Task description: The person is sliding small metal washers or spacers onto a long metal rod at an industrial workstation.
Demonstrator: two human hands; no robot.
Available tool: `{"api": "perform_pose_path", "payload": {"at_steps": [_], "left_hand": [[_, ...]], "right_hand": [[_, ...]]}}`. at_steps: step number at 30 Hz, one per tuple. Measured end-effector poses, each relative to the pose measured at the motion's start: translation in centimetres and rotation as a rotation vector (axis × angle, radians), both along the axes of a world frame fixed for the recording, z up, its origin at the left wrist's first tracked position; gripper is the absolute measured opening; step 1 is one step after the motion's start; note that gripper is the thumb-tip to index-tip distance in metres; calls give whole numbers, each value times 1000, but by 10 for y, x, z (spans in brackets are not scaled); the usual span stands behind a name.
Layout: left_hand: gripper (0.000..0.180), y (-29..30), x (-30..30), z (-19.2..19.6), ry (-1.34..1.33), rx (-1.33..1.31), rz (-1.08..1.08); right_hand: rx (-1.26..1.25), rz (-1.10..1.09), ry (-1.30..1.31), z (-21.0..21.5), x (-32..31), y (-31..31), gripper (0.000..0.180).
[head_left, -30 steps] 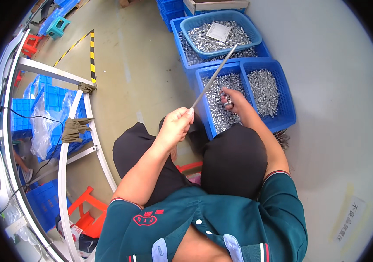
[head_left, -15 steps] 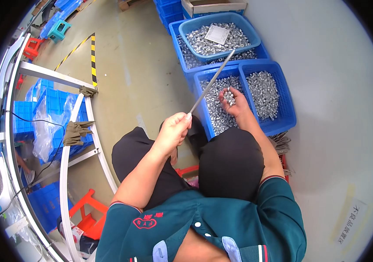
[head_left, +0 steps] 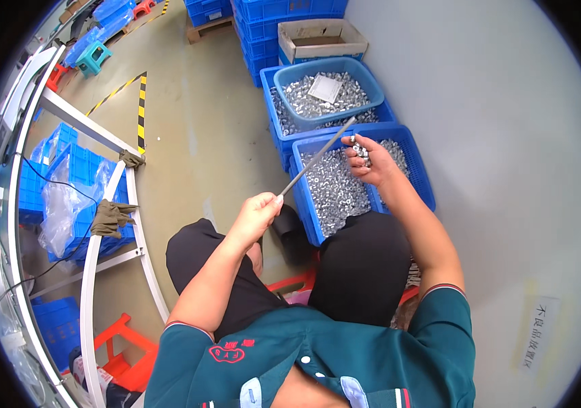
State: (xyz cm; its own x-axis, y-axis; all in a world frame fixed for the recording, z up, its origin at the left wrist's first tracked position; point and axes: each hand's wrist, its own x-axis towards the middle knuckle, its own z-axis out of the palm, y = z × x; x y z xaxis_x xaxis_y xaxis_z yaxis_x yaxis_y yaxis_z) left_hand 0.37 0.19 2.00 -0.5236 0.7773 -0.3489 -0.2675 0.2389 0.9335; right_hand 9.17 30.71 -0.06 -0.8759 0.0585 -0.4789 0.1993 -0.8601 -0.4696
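Centre frame: left hand (head_left: pixel 255 216) closed around lower end of thin grey metal rod (head_left: pixel 317 157), which slants up-right. Right hand (head_left: pixel 369 160), upper centre-right, cupped shut on several small silver metal nuts (head_left: pixel 360 147) near rod tip, above blue plastic bin (head_left: pixel 421 170) of like parts. Risk: rod tip misaligned with a nut bore; nuts could spill from the loose cupped grip into the bin.

Wearer: dark teal short-sleeved polo shirt (head_left: pixel 345 353), red-trimmed sleeve cuffs, pale blue collar, white buttons, small red chest emblem. Black trousers (head_left: pixel 351 265). Forearms bare.
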Motion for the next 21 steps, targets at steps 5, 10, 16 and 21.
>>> {"api": "perform_pose_path", "payload": {"at_steps": [5, 10, 16, 21], "left_hand": [[31, -11, 0, -2, 32, 48, -47], [31, -15, 1, -3, -16, 101, -72], [30, -13, -2, -24, 86, 211, -44], [31, -6, 3, -13, 158, 164, -21]], "right_hand": [[108, -42, 18, 62, -3, -4, 24], [137, -54, 20, 89, 0, -19, 25], [90, -77, 47, 97, 3, -34, 24], [106, -116, 159, 99, 11, -34, 26]]}}
